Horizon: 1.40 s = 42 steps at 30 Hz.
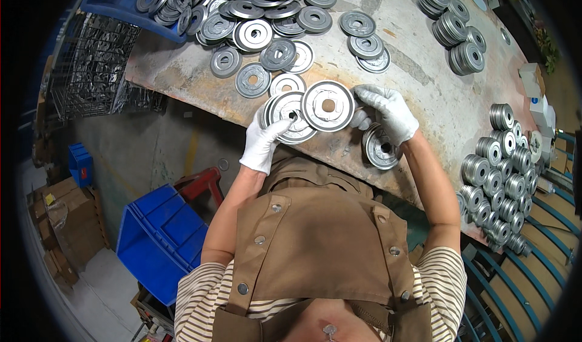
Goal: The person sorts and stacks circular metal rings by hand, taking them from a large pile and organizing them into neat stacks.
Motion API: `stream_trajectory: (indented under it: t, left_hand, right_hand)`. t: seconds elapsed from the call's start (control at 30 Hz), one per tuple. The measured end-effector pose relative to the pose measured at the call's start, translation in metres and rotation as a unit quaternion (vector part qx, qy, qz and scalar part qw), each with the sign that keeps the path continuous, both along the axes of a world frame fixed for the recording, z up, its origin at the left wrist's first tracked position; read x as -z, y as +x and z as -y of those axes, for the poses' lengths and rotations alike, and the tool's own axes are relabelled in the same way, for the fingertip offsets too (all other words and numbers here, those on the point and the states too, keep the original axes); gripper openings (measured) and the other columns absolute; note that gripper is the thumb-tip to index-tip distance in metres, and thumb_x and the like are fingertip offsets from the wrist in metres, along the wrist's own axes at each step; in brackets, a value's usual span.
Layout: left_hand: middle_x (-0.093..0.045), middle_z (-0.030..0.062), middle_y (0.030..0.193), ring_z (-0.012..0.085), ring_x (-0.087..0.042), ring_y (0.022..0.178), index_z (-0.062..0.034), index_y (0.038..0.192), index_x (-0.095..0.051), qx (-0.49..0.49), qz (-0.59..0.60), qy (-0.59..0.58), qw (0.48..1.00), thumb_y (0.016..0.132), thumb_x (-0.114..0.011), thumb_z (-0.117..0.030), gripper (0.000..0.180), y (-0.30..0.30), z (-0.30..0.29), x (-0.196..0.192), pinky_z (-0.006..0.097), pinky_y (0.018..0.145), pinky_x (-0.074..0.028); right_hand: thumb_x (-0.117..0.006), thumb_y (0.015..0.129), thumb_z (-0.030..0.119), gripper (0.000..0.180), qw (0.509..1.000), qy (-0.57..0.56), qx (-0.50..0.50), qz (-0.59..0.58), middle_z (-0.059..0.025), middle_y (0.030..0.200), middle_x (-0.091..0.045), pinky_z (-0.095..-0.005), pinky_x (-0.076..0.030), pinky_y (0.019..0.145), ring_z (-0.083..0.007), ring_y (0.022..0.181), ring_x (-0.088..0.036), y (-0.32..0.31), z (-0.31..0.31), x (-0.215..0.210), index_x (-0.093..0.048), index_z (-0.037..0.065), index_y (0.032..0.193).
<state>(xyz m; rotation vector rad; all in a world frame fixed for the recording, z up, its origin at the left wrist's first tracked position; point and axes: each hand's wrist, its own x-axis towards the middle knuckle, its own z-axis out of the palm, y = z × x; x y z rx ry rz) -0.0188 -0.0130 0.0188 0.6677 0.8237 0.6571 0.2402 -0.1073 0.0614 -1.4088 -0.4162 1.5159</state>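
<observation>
My left hand (262, 141), in a white glove, grips a small stack of ringed metal discs (285, 122), its thumb over the top face near the centre hole. Another round metal disc (316, 113) with a centre hole overlaps this stack on its right. My gloved right hand (391, 113) is closed at that disc's right rim; part of its grip is hidden. Just below the right hand, a short stack of discs (382, 151) stands at the table's near edge. Loose discs (253, 79) lie beyond my left hand, some overlapping.
A heap of grey discs (280, 54) spreads from a blue bin (115, 6) at the far left. Stacked discs stand at the far right (465, 58) and near right (500, 181) of the worn table (418, 99). A blue crate (157, 239) sits below left, beside a red stool (203, 184).
</observation>
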Motion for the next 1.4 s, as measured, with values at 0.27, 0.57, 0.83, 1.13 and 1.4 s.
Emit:
stream_trajectory:
  t: [0.27,0.57,0.83,1.13,1.4]
  left_hand:
    - [-0.062,0.0103,0.121,0.0182,-0.062,0.109,0.0015,0.133,-0.047,-0.001,0.002,0.007,1.000,0.078,-0.072,0.003,0.060,-0.002,-0.001,0.003,0.032,0.095,-0.050]
    - [-0.062,0.0100,0.121,0.0179,-0.062,0.108,0.0018,0.133,-0.047,-0.002,0.017,0.004,1.000,0.078,-0.071,0.005,0.060,-0.003,-0.002,0.003,0.032,0.095,-0.051]
    - [-0.060,0.0087,0.124,0.0181,-0.059,0.113,0.0011,0.134,-0.046,-0.004,0.030,0.000,1.000,0.079,-0.073,0.001,0.062,-0.005,-0.003,0.002,0.033,0.098,-0.048]
    - [-0.059,0.0076,0.125,0.0183,-0.058,0.113,-0.0024,0.136,-0.047,0.015,0.043,-0.076,0.996,0.080,-0.071,-0.011,0.062,-0.024,-0.006,0.012,0.036,0.099,-0.048]
    - [-0.061,0.0061,0.123,0.0177,-0.060,0.111,-0.0038,0.135,-0.049,-0.029,0.037,-0.064,0.997,0.080,-0.070,-0.009,0.060,-0.030,-0.014,0.007,0.035,0.095,-0.052]
  right_hand:
    - [-0.061,0.095,0.017,0.027,1.000,-0.005,0.000,0.010,-0.0083,0.088,-0.069,-0.0254,-0.053,0.059,-0.0138,0.066,-0.066,-0.003,-0.002,-0.002,-0.064,-0.002,0.112]
    - [-0.072,0.087,0.015,0.024,0.995,-0.016,-0.043,0.086,-0.0029,0.083,-0.069,-0.0211,-0.051,0.057,-0.0080,0.065,-0.064,-0.011,-0.010,-0.009,-0.068,0.001,0.107]
    - [-0.074,0.086,0.016,0.022,0.988,-0.004,-0.068,0.139,-0.0018,0.083,-0.070,-0.0215,-0.051,0.063,-0.0069,0.067,-0.062,-0.025,-0.020,-0.020,-0.071,0.004,0.103]
    - [-0.063,0.085,0.021,0.036,0.643,0.281,-0.169,0.692,-0.0178,0.080,-0.066,-0.0407,-0.053,0.067,-0.0328,0.078,-0.066,-0.038,-0.110,0.019,-0.062,0.016,0.121]
    - [-0.062,0.089,0.015,0.026,0.708,0.272,-0.127,0.639,-0.0114,0.099,-0.071,-0.0326,-0.055,0.069,-0.0247,0.078,-0.069,-0.034,-0.129,0.045,-0.069,0.011,0.114]
